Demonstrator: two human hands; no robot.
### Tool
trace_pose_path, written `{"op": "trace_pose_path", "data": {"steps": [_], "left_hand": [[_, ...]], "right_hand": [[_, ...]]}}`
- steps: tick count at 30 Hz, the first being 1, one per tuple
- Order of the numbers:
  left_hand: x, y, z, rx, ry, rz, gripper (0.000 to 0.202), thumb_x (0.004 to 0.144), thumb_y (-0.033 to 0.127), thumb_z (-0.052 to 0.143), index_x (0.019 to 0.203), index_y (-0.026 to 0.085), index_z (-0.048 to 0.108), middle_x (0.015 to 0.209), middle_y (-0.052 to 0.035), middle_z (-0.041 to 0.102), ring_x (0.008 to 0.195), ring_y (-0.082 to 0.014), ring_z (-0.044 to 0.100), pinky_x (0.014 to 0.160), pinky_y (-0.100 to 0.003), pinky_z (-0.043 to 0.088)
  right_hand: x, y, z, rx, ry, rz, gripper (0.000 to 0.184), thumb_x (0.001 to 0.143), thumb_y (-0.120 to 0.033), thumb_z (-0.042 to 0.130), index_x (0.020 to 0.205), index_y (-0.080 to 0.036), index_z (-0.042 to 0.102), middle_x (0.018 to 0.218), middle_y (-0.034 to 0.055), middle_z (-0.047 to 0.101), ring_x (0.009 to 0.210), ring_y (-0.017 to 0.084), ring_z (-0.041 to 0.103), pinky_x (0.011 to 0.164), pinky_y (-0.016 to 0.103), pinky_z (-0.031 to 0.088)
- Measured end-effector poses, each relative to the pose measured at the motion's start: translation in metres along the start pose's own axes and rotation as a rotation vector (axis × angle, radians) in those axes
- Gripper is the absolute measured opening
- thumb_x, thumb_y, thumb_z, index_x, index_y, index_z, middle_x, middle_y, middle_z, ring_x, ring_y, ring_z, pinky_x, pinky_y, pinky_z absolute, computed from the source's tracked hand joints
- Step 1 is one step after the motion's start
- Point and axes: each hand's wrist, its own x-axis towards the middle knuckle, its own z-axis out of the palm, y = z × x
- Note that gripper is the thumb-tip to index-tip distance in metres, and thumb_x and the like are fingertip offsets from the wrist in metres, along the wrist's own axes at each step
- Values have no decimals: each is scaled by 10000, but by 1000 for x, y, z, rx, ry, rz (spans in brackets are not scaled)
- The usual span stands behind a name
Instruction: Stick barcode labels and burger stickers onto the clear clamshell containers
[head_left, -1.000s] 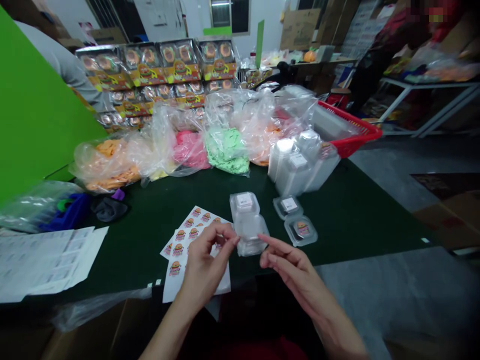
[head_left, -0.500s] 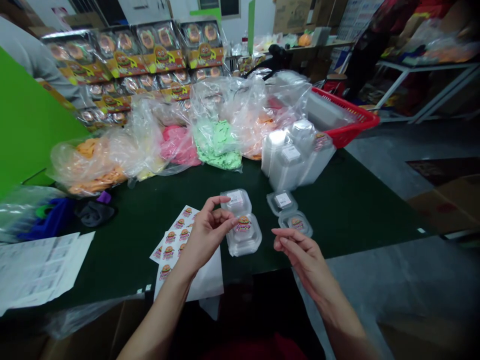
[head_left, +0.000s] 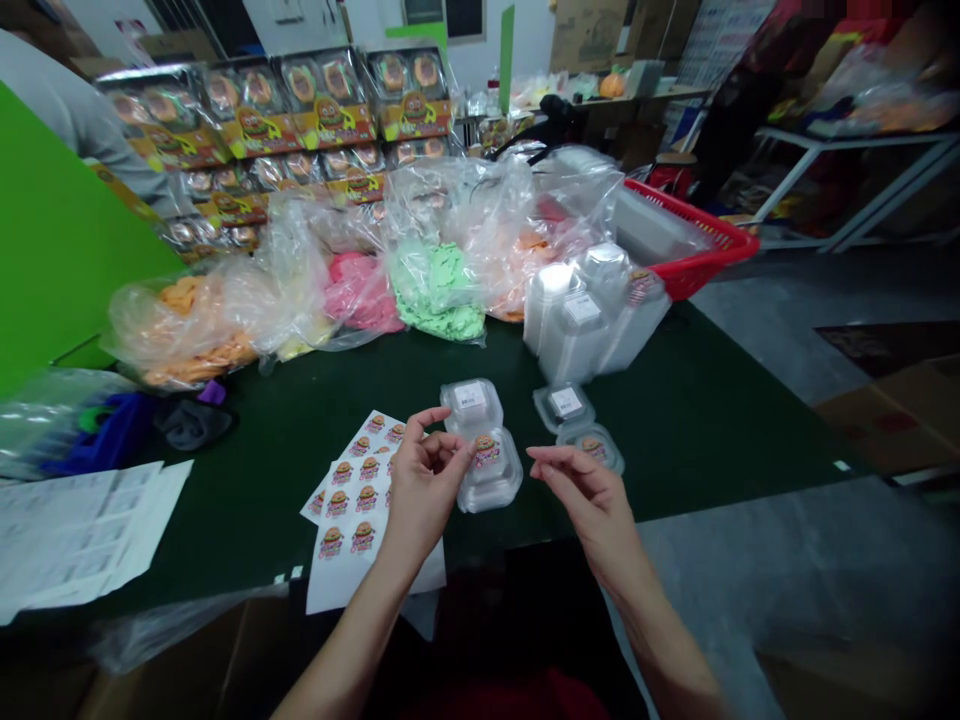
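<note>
My left hand [head_left: 429, 470] is closed in a pinch, with a burger sticker [head_left: 487, 450] at the tips of its thumb and fingers. Directly beneath the sticker is a clear hinged plastic box [head_left: 491, 492], its upper half bearing a white barcode label [head_left: 471, 398]. To the right, my right hand [head_left: 585, 490] has its fingers drawn together, with nothing visible between them. Just beyond it lies a second clear box [head_left: 609, 450] with a burger sticker on the near half and a barcode label on the far one. Sheets of burger stickers [head_left: 351, 510] lie partly behind my left forearm.
Stacked clear boxes [head_left: 577, 335] stand behind, beside a red basket [head_left: 712, 255]. Bags of orange, pink and green pieces [head_left: 442, 285] line the back, before packaged toy burgers [head_left: 322, 110]. Printed papers [head_left: 82, 530] and a blue container [head_left: 105, 440] are left. Another person's sleeve [head_left: 112, 130] shows behind.
My right hand has moved left and slightly up, closer to the sticker. The left hand has shifted slightly, and the sticker is tilted a little differently.
</note>
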Motion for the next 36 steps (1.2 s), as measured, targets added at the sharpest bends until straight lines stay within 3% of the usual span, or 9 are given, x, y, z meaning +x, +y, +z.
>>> {"op": "trace_pose_path", "data": {"steps": [6,12,15,20,23,26,29,36], "left_hand": [[2,-4,0,47,9,38,503,844,360,811,1237,204,538,795,24,698,665,-129,616,641,-240,445],[-7,-15,3,277,62,152,239,922,296,721,1135,218,649,833,17,640,664,-129,540,639,-255,423],[-13,-19,4,461,128,282,169,952,280,707,1117,245,697,1001,-25,619,756,-149,548,699,-280,457],[-18,-27,-7,469,257,343,360,977,371,719,1315,274,643,1365,-101,541,1059,-220,606,906,-357,542],[-27,-41,-17,467,216,288,306,1074,403,556,1320,258,666,1397,-113,587,1262,-263,590,1097,-455,497],[-38,-54,-18,467,151,222,384,1118,430,442,1387,261,656,1459,-114,610,1436,-282,512,1230,-531,399],[-45,-60,-14,458,131,200,451,1133,458,381,1474,274,610,1569,-105,564,1516,-276,458,1283,-555,349],[-52,-52,-2,452,81,296,479,1145,412,357,1601,326,479,1691,-63,462,1584,-262,381,1321,-592,278]], "right_hand": [[9,1,18,-330,-91,-302,249,1030,-300,647,1216,-345,806,1140,68,648,1107,255,601,988,420,487],[13,10,27,-526,-108,-410,277,1028,-277,659,1240,-379,806,1150,88,618,1141,299,539,999,497,487],[11,12,28,-543,-91,-416,269,1019,-257,663,1209,-372,814,1147,89,619,1141,302,545,1002,511,488],[7,12,25,-453,-20,-334,224,1029,-313,651,1196,-334,800,1225,89,631,1217,288,596,1073,505,492],[4,12,23,-386,17,-243,310,1043,-387,631,1326,-313,732,1382,98,638,1319,288,602,1126,495,492],[2,13,26,-388,-54,-162,446,1047,-452,609,1468,-306,635,1544,109,585,1417,304,567,1165,505,486],[1,15,33,-442,-105,-137,567,999,-483,669,1527,-296,577,1610,120,538,1478,327,523,1197,529,468],[5,17,47,-531,-49,-213,743,871,-407,790,1555,-292,525,1562,133,562,1466,343,528,1214,574,446]]}}
